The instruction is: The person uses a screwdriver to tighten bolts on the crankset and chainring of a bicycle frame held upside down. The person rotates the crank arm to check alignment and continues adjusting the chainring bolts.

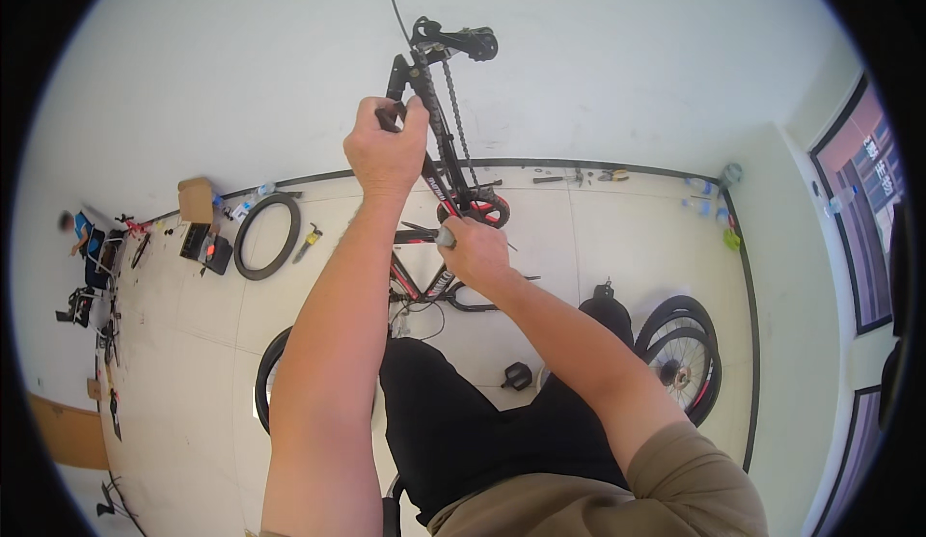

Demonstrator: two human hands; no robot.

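A black and red bicycle frame [442,190] stands before me with its rear end raised toward the wall. My left hand [386,146] is closed around a black bar of its upper part. Lower down, my right hand [475,250] is closed at the frame beside a short grey cylindrical piece [446,237]; its fingertips are hidden. A chain [455,112] hangs along the frame from the rear derailleur [473,43] to the red and black crankset [494,211]. A dark cable runs upward from the rear end.
Left are a loose tyre [241,238], a yellow-handled tool [309,242], an open black case [204,247] and a cardboard box [196,199]. Wheels [687,358] lie right. By the wall are a hammer [557,179] and pliers [613,176]. A black pedal [518,376] lies near my legs. Another person [82,236] is far left.
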